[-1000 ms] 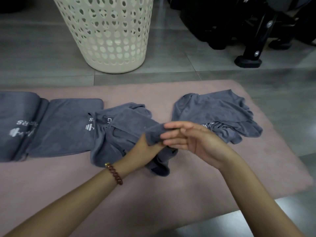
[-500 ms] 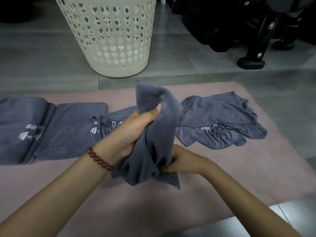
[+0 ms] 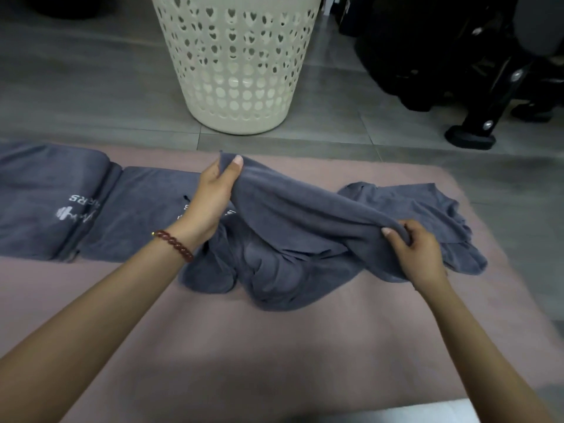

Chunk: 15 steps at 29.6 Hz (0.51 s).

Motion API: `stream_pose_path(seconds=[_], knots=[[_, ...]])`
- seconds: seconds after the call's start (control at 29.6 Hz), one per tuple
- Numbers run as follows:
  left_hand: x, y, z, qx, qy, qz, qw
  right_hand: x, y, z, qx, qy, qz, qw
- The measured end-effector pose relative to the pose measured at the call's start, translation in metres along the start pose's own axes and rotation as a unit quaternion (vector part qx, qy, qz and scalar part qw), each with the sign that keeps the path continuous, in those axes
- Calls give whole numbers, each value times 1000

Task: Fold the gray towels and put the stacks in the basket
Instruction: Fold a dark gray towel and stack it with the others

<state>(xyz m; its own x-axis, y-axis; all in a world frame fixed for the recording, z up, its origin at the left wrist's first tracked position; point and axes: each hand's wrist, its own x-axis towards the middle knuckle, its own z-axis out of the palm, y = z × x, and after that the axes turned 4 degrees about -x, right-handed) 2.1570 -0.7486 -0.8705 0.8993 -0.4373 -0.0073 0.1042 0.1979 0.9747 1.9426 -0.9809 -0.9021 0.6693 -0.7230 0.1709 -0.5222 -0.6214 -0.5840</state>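
Gray towel (image 3: 305, 215) spans both hands above the pink mat (image 3: 274, 346): left hand (image 3: 213, 196) pinches its raised far corner, right hand (image 3: 418, 254) grips the lower edge; the middle sags onto the mat.

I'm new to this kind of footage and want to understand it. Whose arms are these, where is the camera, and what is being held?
There is no machine here. These are a person's two bare arms, and every picture comes from one wide-angle camera worn on their head, looking forward and down. The left hand and the right hand each grip an edge of one gray towel, which is stretched between them and sags onto a pink mat. Folded towels lie on the mat's left side, and a crumpled towel lies on its right. A cream basket stands on the floor beyond the mat.
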Motion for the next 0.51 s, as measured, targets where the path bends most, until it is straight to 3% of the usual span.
stream_pose_path(seconds=[0.1, 0.27, 0.37, 0.44, 0.51], knots=[[3, -4, -3, -73, 8, -39, 997, -10, 18, 16, -79, -53, 7, 995], [3, -13, -14, -31, -7, -5, 999, -25, 44, 34, -57, -39, 97, 993], [6, -17, -25, 59, -32, 31, 997, -30, 56, 40, 38, -23, 157, 987], [6, -17, -29, 100, -41, 46, 993, -36, 56, 41, 152, -61, 184, 969], [4, -16, -28, 114, -50, 46, 991, -42, 57, 44, 194, -118, 156, 961]])
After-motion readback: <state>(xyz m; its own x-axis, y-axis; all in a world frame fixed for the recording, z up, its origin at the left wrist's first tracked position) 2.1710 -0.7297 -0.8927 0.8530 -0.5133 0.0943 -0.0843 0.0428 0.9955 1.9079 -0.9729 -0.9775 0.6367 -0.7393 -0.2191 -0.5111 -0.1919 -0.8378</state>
